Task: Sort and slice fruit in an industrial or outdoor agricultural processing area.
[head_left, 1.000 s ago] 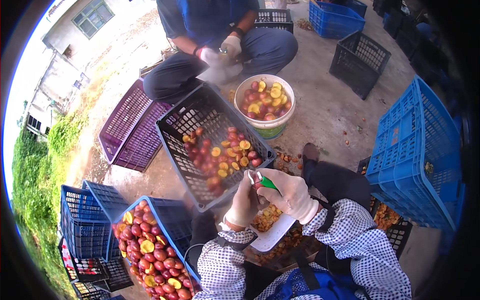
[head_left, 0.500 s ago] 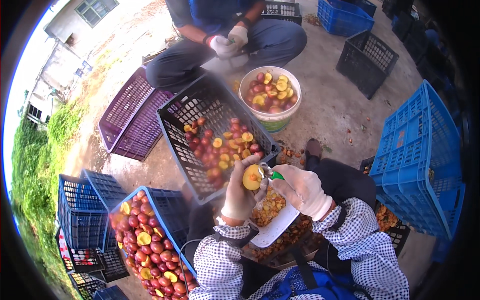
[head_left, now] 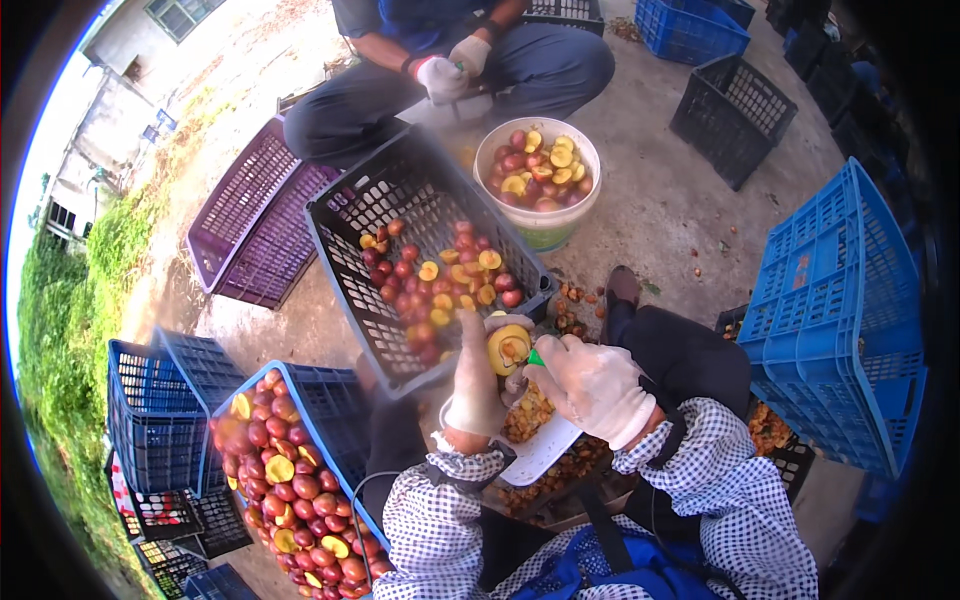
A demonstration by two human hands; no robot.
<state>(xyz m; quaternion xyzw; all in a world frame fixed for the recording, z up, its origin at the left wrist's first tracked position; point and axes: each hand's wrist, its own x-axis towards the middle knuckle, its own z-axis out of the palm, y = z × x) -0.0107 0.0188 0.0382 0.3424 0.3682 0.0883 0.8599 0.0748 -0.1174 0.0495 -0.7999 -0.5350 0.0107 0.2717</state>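
Holding fruit (head_left: pixel 508 348), L hand (head_left: pixel 473 388) | tool (head_left: pixel 535 357), R hand (head_left: pixel 598 388) | blu crate (head_left: pixel 800 335) mark (head_left: pixel 802 269) illegible

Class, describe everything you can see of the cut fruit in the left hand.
The cut fruit shows a round yellow face with a darker, orange-brown centre, turned toward the camera. The gloved left hand grips it above the white tray. The green-handled tool in the right hand appears to touch that face; the fruit's skin is mostly hidden.
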